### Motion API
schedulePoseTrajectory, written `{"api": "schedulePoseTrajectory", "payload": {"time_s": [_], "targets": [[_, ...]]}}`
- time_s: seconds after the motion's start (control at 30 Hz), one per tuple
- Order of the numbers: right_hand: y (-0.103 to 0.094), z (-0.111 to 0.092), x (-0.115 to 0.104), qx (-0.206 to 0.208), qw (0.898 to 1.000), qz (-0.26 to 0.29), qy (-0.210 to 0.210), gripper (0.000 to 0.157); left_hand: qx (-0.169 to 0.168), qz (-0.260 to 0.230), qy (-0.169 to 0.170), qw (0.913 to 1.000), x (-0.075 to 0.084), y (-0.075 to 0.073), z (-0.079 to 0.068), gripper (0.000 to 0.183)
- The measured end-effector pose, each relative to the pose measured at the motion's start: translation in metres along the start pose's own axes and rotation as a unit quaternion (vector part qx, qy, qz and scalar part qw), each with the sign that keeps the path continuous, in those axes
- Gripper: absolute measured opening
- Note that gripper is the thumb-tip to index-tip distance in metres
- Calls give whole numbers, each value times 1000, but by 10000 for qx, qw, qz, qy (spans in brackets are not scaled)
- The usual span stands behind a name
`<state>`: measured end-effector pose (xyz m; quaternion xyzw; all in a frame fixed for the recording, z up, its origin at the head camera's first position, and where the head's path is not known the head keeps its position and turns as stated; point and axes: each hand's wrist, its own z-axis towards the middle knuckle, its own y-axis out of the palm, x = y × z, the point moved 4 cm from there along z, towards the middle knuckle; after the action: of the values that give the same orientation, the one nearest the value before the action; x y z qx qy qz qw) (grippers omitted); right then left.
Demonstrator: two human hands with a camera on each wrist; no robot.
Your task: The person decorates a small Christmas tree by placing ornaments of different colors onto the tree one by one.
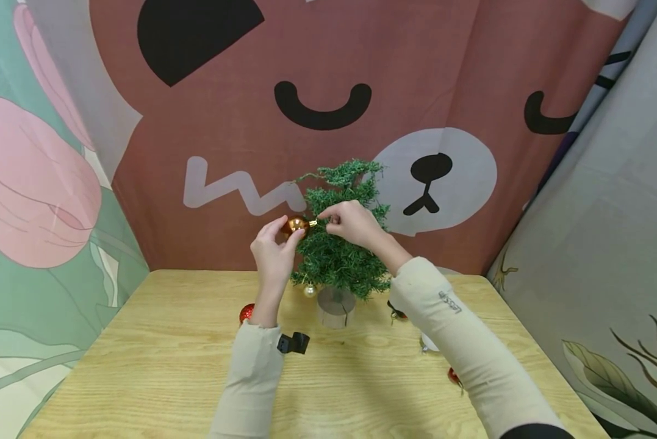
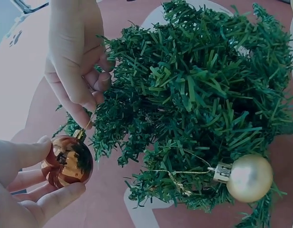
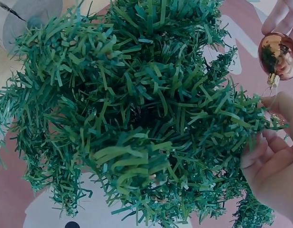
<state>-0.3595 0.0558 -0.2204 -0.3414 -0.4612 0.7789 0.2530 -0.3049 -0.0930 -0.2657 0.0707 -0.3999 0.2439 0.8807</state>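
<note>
Between thumb and fingers, my left hand (image 1: 273, 253) holds a shiny copper-coloured Christmas ball (image 1: 296, 226), its gold cap pointing right. My right hand (image 1: 355, 224) pinches the thin gold hanging string (image 2: 91, 117) of that ball, just above the cap. Both hands are at the left side of a small green artificial Christmas tree (image 1: 341, 259). The tree stands in a round, light-coloured base (image 1: 336, 308). From a low left branch hangs a pale gold ball (image 2: 249, 178) by its own string.
On the wooden table (image 1: 185, 366), a red glittery ball (image 1: 246, 313) lies partly behind the left wrist. Near the right forearm lie a white ornament (image 1: 429, 343), a red one (image 1: 453, 375) and a dark one (image 1: 397, 311). A printed curtain (image 1: 416, 73) hangs behind.
</note>
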Motion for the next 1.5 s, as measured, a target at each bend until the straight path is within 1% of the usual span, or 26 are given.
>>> {"api": "schedulePoseTrajectory", "payload": {"time_s": [0.17, 0.37, 0.57, 0.73, 0.8, 1.07, 1.27, 1.5], "targets": [[0, 3, 1, -115, 9996, -11, 269, 26, -60, 133, -54, 9999, -1, 3, 4, 37], [1, 6, 2, -210, 9989, -13, 419, 25, -121, 308, -35, 9994, -4, 5, 7, 37], [1, 9, 6, -236, 9982, -48, 555, 24, -237, 422, -110, 9988, -5, 9, 10, 38], [0, 9, 8, -170, 9980, -51, 607, 23, -333, 567, 12, 9978, -3, 12, 11, 38], [0, 9, 9, -133, 9982, -23, 590, 22, -392, 640, 43, 9972, -3, 12, 11, 38], [4, 9, 10, -89, 9989, 191, 408, 21, -628, 848, -88, 9944, -9, 12, 5, 41], [5, 8, 13, 36, 9988, 274, 408, 20, -863, 892, -142, 9922, -11, 10, 1, 46], [5, 7, 13, 79, 9984, 307, 457, 16, -1195, 794, -261, 9893, -8, 9, -4, 47]]}}
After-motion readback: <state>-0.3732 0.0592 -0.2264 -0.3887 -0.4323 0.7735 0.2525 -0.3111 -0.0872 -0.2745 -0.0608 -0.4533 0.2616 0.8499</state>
